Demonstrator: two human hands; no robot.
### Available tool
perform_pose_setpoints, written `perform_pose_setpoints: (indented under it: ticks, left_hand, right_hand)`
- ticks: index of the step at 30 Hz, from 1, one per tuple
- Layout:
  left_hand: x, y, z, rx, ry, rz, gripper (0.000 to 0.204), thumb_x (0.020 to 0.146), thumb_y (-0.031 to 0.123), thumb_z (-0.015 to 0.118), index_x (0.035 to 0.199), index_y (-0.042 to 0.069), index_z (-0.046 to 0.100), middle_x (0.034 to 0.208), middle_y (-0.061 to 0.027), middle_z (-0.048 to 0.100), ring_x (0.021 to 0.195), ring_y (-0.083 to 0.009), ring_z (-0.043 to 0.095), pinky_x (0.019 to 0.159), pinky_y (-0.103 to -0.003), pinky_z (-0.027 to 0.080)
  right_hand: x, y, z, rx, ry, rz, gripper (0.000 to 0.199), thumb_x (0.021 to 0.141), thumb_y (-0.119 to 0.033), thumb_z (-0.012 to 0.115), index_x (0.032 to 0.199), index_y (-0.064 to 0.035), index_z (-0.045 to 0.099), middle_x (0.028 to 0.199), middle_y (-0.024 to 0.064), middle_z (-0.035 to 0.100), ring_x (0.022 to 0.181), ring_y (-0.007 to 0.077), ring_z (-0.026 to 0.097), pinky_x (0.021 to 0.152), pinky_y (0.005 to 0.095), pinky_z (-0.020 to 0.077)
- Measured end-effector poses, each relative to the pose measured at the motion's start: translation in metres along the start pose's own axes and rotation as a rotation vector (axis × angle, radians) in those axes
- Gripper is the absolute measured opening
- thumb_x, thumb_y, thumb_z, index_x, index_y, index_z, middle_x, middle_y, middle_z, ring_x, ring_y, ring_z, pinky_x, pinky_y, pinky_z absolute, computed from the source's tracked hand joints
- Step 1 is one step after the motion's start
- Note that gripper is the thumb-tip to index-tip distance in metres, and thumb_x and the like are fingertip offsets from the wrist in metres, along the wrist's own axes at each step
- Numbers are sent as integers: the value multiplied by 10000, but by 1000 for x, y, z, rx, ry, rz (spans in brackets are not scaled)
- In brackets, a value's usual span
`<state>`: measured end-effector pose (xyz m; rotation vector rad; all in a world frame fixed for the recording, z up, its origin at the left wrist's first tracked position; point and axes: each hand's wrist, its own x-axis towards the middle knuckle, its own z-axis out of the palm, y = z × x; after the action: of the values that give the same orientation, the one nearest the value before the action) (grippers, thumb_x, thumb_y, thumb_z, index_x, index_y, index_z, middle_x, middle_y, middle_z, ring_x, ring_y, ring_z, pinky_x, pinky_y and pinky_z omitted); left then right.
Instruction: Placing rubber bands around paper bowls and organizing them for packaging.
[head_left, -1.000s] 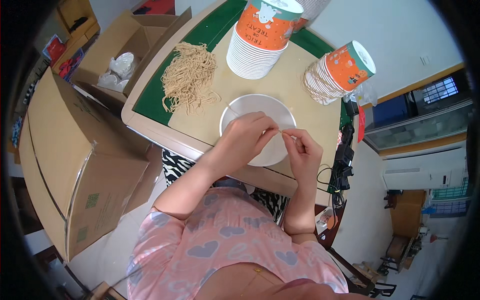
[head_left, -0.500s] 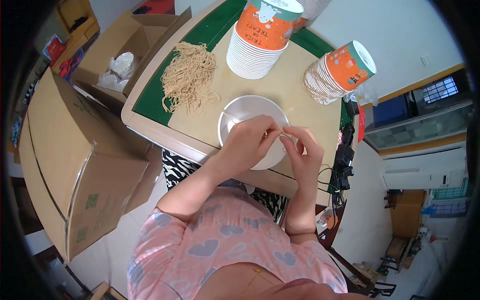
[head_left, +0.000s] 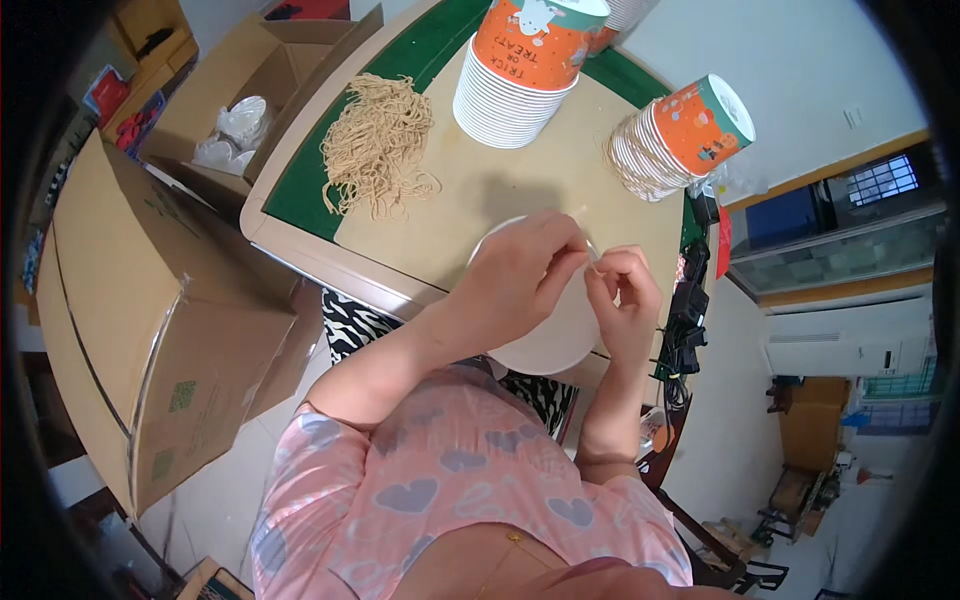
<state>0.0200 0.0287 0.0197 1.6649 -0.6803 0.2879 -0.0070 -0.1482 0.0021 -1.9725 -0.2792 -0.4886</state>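
A white paper bucket (head_left: 548, 345) stands at the table's near edge, beneath and between my hands, its far part mostly covered by them. My left hand (head_left: 525, 270) is closed in a pinch over the bucket's rim. Close to it, on the right side of the rim, my right hand (head_left: 628, 295) pinches too. A short bit of thin tan cord shows between the fingertips of both hands; its ends are hidden. Beyond lies a loose heap of tan cords (head_left: 378, 150) at the table's left.
A tall stack of orange-and-white paper buckets (head_left: 508, 100) stands upside down at the back. Right of it leans a smaller stack (head_left: 690, 130) wrapped with cords. Black power adapters (head_left: 688, 310) line the table's right edge. Cardboard boxes (head_left: 180, 330) crowd the left.
The white bucket has come nearer to me and a little right, tilting, and its shadow now shows on the table. Both hands have shifted right with it, still pinching.
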Motion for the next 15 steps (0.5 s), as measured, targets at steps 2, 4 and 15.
perform_pose_setpoints:
  ticks: [2,4,15]
  left_hand:
    - [-1,0,-1,9,31,-4,59,864,4,592,912,-9,562,793,-100,588,679,-199,590,632,-280,478]
    - [-4,-4,-5,-132,81,-101,42,876,-3,576,908,-16,552,776,-73,573,692,-149,573,653,-262,470]
    - [-7,-14,-21,-361,250,-314,59,913,44,555,932,-11,555,790,-25,572,692,-81,557,650,-221,457]
  right_hand:
    - [-8,11,-5,0,19,29,177,715,99,659,806,-36,591,761,-2,496,611,82,386,558,209,315]
    - [-18,25,-13,-83,80,72,177,716,104,658,791,-42,590,724,-9,435,626,85,374,570,210,308]
    - [-40,59,-24,-144,109,180,150,786,107,631,786,-25,560,778,-19,445,671,49,421,602,181,352]
